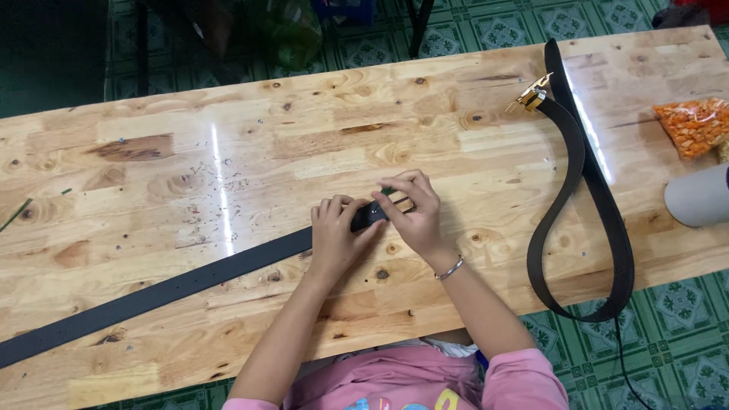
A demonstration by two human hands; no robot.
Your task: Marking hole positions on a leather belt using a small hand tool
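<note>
**Belt end held at mid-desk, both hands engaged**

The long flat black leather belt strap [190, 285] lies diagonally across the pale knotty wooden desk [250, 144], its free end at centre. The left hand [336, 234] presses down on that end, fingers curled over the strap. The right hand [416, 214] pinches the tip from the far side, thumb and fingers closed on it — a small green item shows at the fingertips, too small to identify.

Judgement: the work goes best with the strap kept flat and the left hand holding it steady, so the right-hand pinch stays square to the tip.

A second black belt with a gold-coloured metal buckle [581, 197] loops at the right, hanging over the desk edge. One container noted — a clear plastic bag of orange pieces [692, 126] at the far right, beside a grey cylinder [700, 196].
</note>
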